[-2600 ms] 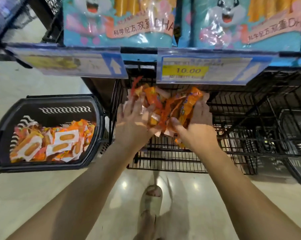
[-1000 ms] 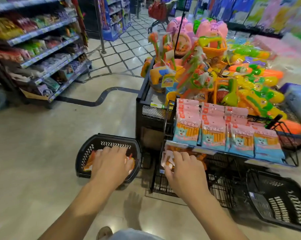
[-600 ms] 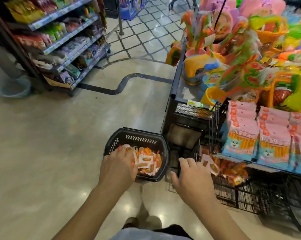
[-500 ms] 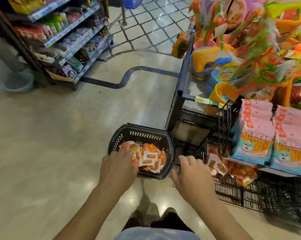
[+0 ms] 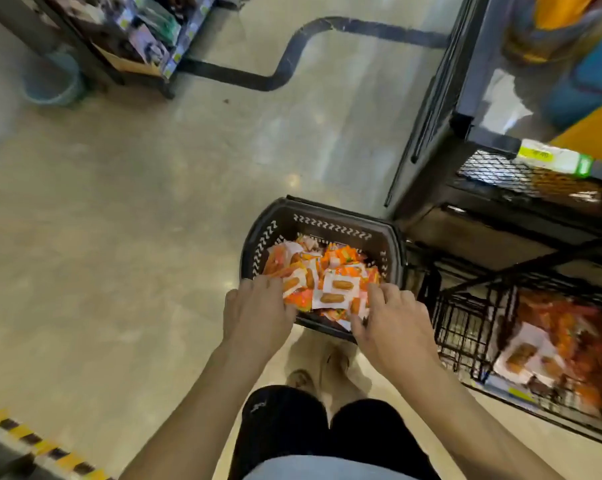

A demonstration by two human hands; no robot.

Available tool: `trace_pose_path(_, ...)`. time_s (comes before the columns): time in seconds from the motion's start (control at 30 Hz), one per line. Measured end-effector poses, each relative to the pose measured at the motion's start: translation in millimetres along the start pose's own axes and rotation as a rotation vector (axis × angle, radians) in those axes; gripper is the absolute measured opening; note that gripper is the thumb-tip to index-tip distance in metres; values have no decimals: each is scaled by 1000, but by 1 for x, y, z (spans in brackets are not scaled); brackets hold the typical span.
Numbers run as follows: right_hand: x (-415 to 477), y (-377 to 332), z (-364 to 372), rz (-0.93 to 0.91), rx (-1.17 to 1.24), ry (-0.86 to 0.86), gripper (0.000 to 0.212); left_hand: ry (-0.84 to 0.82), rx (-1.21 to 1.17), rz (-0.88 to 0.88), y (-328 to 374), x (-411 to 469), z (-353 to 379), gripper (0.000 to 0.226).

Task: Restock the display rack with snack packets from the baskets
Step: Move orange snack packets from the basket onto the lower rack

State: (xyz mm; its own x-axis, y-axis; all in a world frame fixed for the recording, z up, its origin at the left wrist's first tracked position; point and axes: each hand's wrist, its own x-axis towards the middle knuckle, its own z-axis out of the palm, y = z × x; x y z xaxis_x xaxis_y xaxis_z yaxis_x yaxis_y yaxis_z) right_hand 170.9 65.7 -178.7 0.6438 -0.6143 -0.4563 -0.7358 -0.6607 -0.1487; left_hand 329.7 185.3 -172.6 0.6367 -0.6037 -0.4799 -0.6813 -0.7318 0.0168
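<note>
- A shop aisle with a glossy beige floor (image 5: 119, 237), and the person crouching low over it.
- Half a second ago the right hand (image 5: 393, 327) was over by the rack. Now it and the left hand (image 5: 258, 320) are both down in the snack packets (image 5: 334, 289).
- The fingers are bent into the pile with their tips hidden, so I cannot tell whether they hold any packets yet. It looks like another load is starting.
- The black basket (image 5: 330, 213) sits on the floor just beside the display rack (image 5: 466, 317) and is still well filled.
- The rack's wire front stands between the basket and the packets already stocked (image 5: 552, 344), so the load must be lifted over it.
- Farther off are shelves (image 5: 137, 36) and a bucket (image 5: 55, 76).

glossy beige floor (image 5: 119, 237), stocked shelving (image 5: 137, 36) far left.
</note>
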Motion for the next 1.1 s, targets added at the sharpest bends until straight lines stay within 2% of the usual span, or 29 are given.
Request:
trace_pose_path(0.2, 86, 16, 74, 56, 52, -127, 60, -99, -36, -15, 0, 88, 85, 37)
trace_pose_path(0.33, 146, 23, 142, 81, 50, -219, 70, -102, -35, -25, -8, 147, 153, 45)
trace_pose_path(0.47, 190, 29, 213, 48, 28, -233, 78, -114, 17, -39, -21, 199, 221, 63)
trace_pose_path(0.63, 228, 33, 283, 30, 73, -245, 94, -86, -34, -38, -39, 237, 289, 88)
trace_pose_path(0.77, 243, 35, 306, 43, 47, -231, 106, -9, -167, -104, -47, 250, 315, 100)
trace_pose_path(0.9, 251, 36, 306, 96, 45, -212, 116, -2, -259, -177, -53, 256, 331, 116)
trace_pose_path(1.0, 257, 39, 305, 116, 68, -234, 113, -16, -275, -184, -57, 261, 334, 120)
trace_pose_path(1.1, 262, 41, 303, 152, 54, -286, 102, -9, -298, -195, -60, 267, 335, 115)
